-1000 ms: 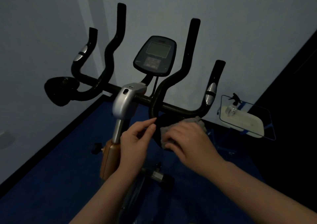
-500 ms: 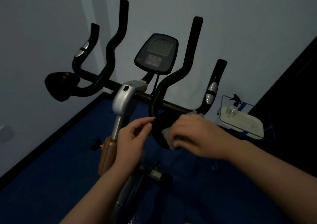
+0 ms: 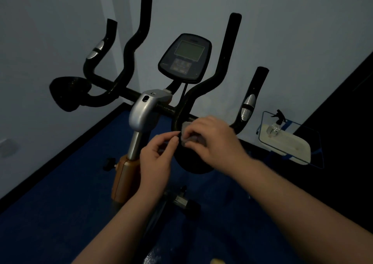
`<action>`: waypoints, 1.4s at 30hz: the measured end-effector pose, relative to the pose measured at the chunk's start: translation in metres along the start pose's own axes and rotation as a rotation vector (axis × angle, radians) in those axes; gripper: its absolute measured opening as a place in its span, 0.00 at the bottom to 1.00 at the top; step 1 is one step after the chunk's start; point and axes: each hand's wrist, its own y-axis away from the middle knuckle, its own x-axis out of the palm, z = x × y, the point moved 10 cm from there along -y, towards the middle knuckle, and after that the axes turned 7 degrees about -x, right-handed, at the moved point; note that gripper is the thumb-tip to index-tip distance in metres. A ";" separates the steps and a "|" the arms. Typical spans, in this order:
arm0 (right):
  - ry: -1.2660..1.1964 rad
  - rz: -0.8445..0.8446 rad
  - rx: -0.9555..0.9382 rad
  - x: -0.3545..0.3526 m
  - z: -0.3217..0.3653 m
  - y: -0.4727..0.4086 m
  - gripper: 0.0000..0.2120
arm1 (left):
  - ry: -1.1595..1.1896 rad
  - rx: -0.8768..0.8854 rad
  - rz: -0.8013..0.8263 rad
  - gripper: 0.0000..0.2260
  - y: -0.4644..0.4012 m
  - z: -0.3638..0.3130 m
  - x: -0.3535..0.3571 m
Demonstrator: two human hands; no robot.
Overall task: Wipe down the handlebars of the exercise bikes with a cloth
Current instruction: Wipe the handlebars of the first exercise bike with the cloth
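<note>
An exercise bike stands before me with black handlebars (image 3: 226,61) branching up on both sides of a console (image 3: 186,57). My right hand (image 3: 214,140) presses a grey cloth (image 3: 188,135) onto the black round elbow pad (image 3: 193,162) at the right of the bar, covering most of the cloth. My left hand (image 3: 159,158) pinches the left edge of that pad, thumb and fingers together beside the cloth. A second black pad (image 3: 68,93) sits at the left end of the bar.
A silver stem (image 3: 143,112) and an orange frame block (image 3: 125,177) stand just left of my hands. A spray bottle (image 3: 275,125) sits on a white tray (image 3: 286,144) at the right. Blue floor lies below, with pale walls behind.
My right hand has slid the cloth up and leftward over the pad, toward my left hand. The view has shifted slightly downward. My left hand stays at the pad's edge.
</note>
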 end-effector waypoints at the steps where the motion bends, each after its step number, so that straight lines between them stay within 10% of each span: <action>1: 0.015 0.005 0.015 0.006 0.001 0.003 0.06 | 0.002 0.001 -0.005 0.08 0.001 0.001 0.000; 7: 0.055 0.274 -0.129 0.009 -0.001 0.024 0.05 | 0.018 0.000 0.005 0.07 -0.002 0.004 -0.001; 13: -0.132 0.026 0.013 0.009 -0.011 0.005 0.06 | 0.053 -0.020 -0.013 0.07 0.000 0.011 0.000; 20: -0.128 0.286 -0.048 0.005 -0.021 0.007 0.04 | 0.061 -0.038 -0.042 0.08 0.000 0.009 -0.001; 42: -0.365 -0.226 0.261 -0.011 -0.046 0.062 0.09 | 0.022 -0.024 -0.234 0.08 0.016 0.001 0.000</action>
